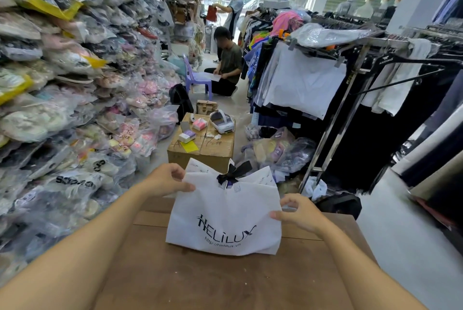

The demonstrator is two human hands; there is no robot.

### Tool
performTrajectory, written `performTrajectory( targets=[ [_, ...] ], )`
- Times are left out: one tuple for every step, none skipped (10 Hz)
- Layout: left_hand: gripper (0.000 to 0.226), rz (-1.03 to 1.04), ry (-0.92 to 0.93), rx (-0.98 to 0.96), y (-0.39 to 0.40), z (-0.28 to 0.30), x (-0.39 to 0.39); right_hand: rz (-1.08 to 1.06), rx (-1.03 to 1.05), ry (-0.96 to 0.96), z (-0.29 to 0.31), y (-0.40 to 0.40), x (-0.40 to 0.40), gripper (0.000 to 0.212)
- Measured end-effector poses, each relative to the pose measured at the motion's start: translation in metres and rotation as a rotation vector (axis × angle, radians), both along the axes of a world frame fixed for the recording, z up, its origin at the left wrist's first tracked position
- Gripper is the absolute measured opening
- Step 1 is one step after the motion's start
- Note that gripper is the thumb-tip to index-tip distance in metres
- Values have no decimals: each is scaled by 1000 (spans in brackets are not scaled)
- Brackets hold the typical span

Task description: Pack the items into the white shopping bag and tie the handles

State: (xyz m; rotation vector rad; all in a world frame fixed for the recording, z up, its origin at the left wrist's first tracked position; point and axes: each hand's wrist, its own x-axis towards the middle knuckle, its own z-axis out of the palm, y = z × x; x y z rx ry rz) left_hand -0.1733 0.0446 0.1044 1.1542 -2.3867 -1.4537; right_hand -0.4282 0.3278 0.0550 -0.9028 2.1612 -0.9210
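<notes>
A white shopping bag point(225, 212) printed with "HELILUX" stands on a brown cardboard surface point(200, 274) in front of me. Its black ribbon handles point(231, 174) are knotted in a bow at the top middle. My left hand point(166, 180) pinches the bag's upper left corner between thumb and fingers. My right hand point(297, 212) grips the bag's right edge about halfway down. What is inside the bag is hidden.
A taped cardboard box point(203, 144) beyond the bag carries small boxes and a white headset point(221, 121). Stacked plastic-wrapped goods point(62, 84) wall the left side. Clothes racks point(350, 79) fill the right. A person kneels by a purple chair point(196, 79); another stands further back.
</notes>
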Motion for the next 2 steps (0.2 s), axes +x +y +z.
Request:
performTrajectory(
  targets=[
    [65,-80,-61,47,2,12,7,60,83,-66,12,3,-4,68],
    [106,-143,-74,113,0,15,16,81,26,-154,29,6,-5,73]
  ],
)
